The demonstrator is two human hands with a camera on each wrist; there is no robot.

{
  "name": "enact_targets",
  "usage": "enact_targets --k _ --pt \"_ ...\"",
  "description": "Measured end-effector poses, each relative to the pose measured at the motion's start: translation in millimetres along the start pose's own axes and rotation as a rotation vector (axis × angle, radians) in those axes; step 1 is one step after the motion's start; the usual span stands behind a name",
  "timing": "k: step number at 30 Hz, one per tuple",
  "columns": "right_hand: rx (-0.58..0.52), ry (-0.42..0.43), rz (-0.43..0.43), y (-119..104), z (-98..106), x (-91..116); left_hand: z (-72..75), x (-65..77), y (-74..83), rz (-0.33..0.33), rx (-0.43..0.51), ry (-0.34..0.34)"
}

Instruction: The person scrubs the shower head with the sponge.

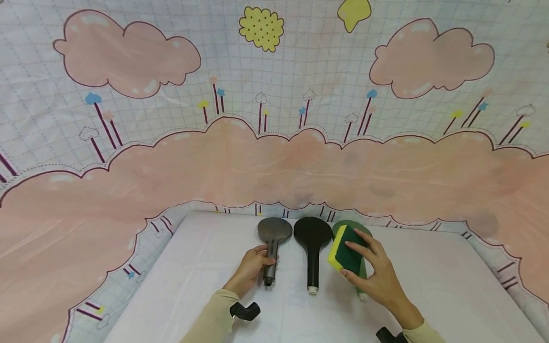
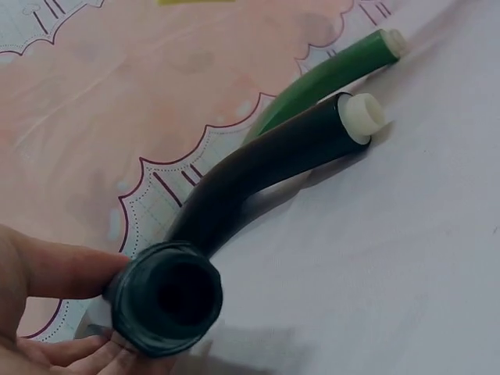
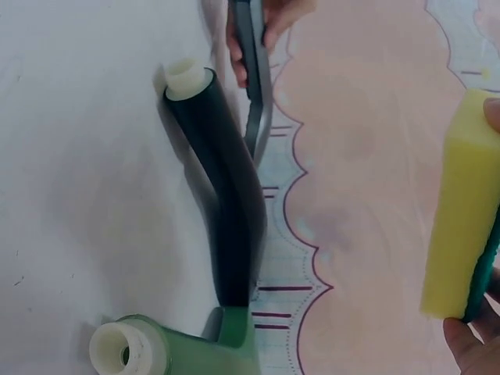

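Note:
My left hand (image 1: 249, 270) grips the handle of a grey shower head (image 1: 274, 230), thumb on one side and fingers on the other. In the left wrist view the open threaded end of that handle (image 2: 168, 298) faces the camera. Between thumb and fingertips, my right hand (image 1: 381, 276) pinches a sponge (image 3: 465, 211), yellow with a dark green scouring side. The sponge overlaps a green shower head (image 1: 351, 224) in the head view, hiding much of it. Between the two hands lies a black shower head (image 1: 313, 238), its pale threaded end toward me.
The three shower heads lie side by side near the far edge of a white table (image 1: 206, 247). Behind it hangs a patterned cloth (image 1: 274, 166) with pink clouds. Each wrist wears a small black device (image 1: 245, 311).

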State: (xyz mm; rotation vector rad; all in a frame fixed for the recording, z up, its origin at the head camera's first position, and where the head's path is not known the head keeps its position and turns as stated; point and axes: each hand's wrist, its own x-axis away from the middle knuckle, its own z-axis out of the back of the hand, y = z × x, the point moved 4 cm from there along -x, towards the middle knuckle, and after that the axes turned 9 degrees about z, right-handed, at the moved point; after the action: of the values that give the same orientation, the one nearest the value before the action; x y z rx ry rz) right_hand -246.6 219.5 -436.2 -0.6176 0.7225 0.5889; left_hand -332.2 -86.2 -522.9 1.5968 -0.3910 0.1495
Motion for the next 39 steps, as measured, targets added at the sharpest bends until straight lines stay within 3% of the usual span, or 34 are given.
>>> enact_targets --k 7,24,33,39 --pt "-0.008 0.004 0.006 -3 0 -3 2.5 2.8 3.5 -0.023 0.014 0.003" --pt "-0.014 0.013 0.013 -7 1 -12 2.4 25.6 17.2 -0.062 0.025 -0.027" --pt "-0.025 0.015 0.013 -9 4 -17 -11.9 33.4 31.3 -0.112 0.139 -0.130" --pt "-0.029 0.007 -0.012 -10 4 -19 -21.3 36.9 37.5 -0.162 0.095 -0.106"
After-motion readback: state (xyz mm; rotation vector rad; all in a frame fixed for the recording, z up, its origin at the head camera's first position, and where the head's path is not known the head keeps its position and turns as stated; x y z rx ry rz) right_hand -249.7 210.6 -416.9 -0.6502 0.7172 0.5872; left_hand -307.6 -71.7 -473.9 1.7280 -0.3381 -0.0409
